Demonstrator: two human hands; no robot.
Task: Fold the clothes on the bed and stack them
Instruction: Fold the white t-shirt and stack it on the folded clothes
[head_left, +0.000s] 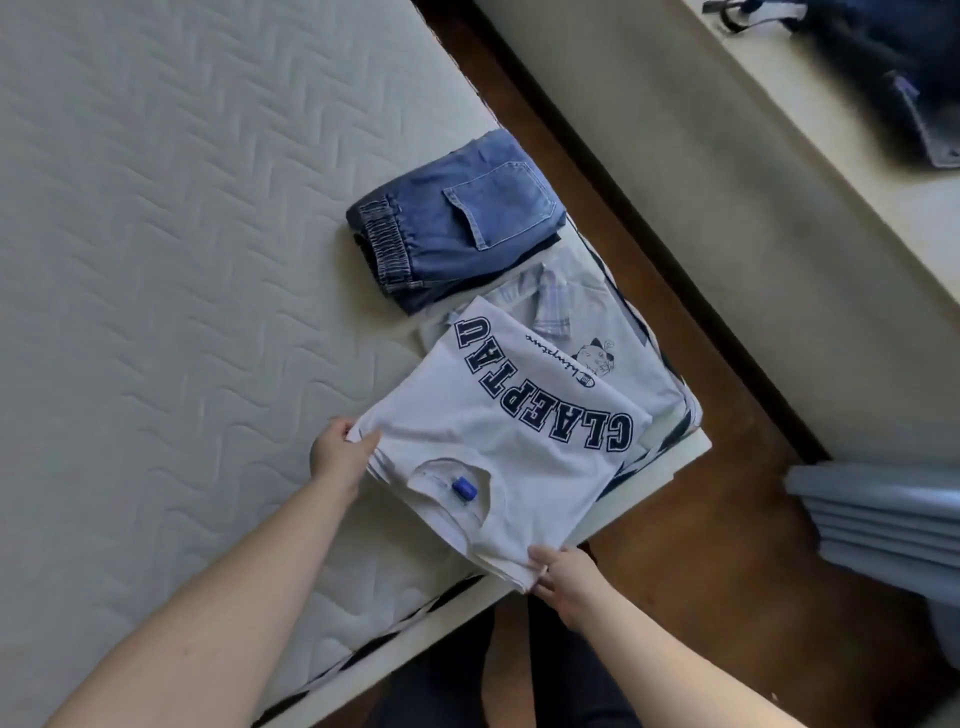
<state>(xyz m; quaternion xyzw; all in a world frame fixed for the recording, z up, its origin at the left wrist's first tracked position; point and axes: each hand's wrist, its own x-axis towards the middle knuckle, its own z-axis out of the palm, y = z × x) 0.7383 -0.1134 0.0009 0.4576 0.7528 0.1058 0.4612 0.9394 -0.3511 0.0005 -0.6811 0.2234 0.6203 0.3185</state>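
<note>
At the corner of the bed, I hold a folded white T-shirt (498, 441) by its two near corners. My left hand (340, 452) pinches the left corner, thumb on top of the cloth and the other fingers curled beneath it. My right hand (563, 577) pinches the corner nearest me, thumb over the folded edge and the fingers tucked under.

The shirt lies face up, its dark blue block lettering arching across the front and reading upside down from where I stand; a small blue tag (464, 488) shows inside the collar. Its far half overlaps a stack of folded tops (618, 338), the uppermost a pale grey one with a small cat drawing and a checked collar. Striped dark-and-white fabric (675, 431) peeks out from under that stack at the mattress edge.

Just beyond the stack, touching it, sits a folded pair of blue jeans (457, 218), elastic waistband to the left and a back pocket facing up. Everything rests on the white quilted mattress (156, 234). To the right, a brown wooden floor (727, 467) runs alongside, with a dark bag (893, 73) on a pale surface at the upper right.
</note>
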